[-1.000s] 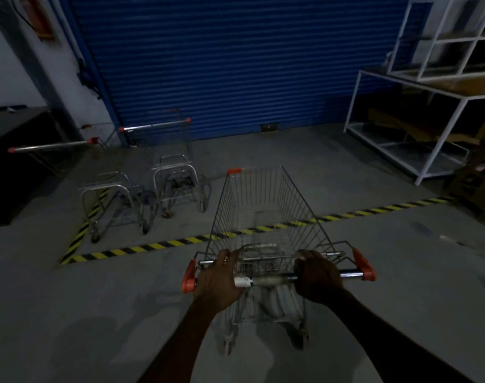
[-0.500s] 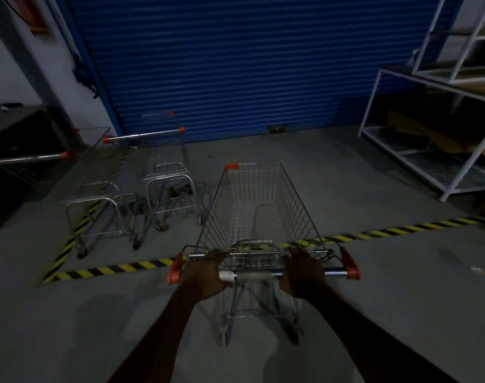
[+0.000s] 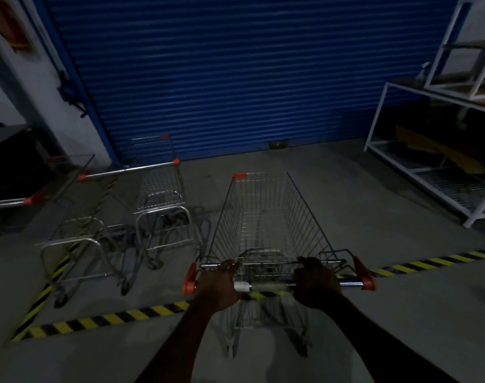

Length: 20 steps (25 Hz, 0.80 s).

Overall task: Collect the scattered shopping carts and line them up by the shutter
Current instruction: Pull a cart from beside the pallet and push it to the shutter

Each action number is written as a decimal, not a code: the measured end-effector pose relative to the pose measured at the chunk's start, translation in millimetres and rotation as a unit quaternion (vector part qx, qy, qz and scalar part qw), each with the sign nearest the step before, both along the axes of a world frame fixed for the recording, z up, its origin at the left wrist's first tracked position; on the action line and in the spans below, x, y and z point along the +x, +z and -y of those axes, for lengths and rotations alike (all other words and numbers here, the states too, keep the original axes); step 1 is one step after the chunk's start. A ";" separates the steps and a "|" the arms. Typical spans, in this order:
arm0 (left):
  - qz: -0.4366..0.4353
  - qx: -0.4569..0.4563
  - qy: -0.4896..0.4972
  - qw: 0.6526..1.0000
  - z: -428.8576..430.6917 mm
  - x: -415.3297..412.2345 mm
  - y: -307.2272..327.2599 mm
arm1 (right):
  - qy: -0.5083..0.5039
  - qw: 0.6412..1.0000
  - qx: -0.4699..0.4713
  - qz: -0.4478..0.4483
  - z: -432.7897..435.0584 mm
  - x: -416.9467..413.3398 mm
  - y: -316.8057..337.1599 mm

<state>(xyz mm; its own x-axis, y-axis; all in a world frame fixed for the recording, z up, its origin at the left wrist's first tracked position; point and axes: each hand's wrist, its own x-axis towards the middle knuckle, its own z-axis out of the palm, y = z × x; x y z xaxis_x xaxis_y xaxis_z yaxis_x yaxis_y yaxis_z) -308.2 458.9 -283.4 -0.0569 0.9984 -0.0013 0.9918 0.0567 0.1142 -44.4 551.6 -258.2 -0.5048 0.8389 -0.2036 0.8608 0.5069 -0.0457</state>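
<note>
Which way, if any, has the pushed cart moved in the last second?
Yes, the cart rolled forward toward the shutter; the floor stripe now sits under its handle.

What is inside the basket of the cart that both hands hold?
The basket shows only bare wire, floor visible through it. Left hand and right hand, gripping the handle, and the seat flap cover its near end.

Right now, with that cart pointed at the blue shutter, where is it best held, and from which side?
By the horizontal handle bar at the cart's wide rear end, from behind, as the left hand and right hand grip it: spaced between the orange end caps, likely for even steering.
</note>
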 end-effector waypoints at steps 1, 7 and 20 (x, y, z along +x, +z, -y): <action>-0.007 0.005 0.003 1.000 -17.4 -6.0 -0.5 | 0.005 1.000 -0.001 0.005 -20.3 -6.4 -1.2; 0.006 -0.003 0.046 0.999 -134.0 -50.1 -11.0 | 0.020 0.999 0.036 -0.001 -145.9 -47.5 -12.6; -0.048 -0.002 0.134 0.990 -348.6 -128.9 -4.0 | 0.056 0.998 0.006 -0.030 -393.1 -145.1 -17.5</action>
